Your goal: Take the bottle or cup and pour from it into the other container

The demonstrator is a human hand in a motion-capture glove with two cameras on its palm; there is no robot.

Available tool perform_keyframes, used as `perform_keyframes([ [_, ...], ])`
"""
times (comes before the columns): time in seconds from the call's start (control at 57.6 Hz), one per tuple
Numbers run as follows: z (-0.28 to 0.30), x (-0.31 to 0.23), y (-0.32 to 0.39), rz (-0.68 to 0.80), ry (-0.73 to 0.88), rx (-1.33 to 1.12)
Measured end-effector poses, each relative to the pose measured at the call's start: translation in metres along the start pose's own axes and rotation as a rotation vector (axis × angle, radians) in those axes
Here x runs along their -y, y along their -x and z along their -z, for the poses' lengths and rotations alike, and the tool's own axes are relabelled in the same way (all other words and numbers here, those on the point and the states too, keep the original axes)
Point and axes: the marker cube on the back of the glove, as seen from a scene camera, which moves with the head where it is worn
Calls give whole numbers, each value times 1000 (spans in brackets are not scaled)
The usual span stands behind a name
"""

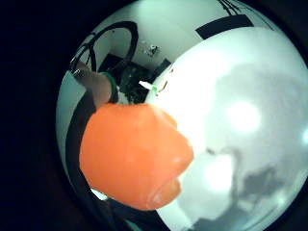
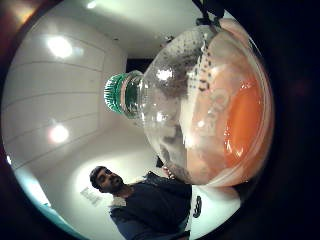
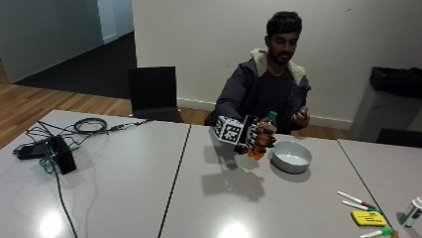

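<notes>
Outside view: gloved fingers [image 3: 254,135] hold an orange-filled bottle [image 3: 262,143] beside a bowl [image 3: 291,156].

a person sits at the far side of a grey bench [image 3: 131,188]. the gloved right hand [image 3: 254,136] is curled around a bottle [image 3: 262,139] of orange liquid with a green cap, holding it upright above the bench, just beside a white bowl [image 3: 291,156]. the bare left hand [image 3: 300,116] is raised near the chest. markers [image 3: 356,201] and a yellow pad [image 3: 367,218] lie near the bench's right edge.
</notes>
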Motion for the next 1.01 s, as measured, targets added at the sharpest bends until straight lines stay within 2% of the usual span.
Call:
perform_keyframes([
  [0.191, -21, -7, 44, -7, 54, -231],
  [0.434, -62, -16, 85, 62, 225, -633],
  [0.659, -100, -20, 86, 60, 324, -1102],
  [0.816, -105, -11, 79, 98, 371, -1447],
  [1.007, -119, -8, 81, 159, 408, -1710],
])
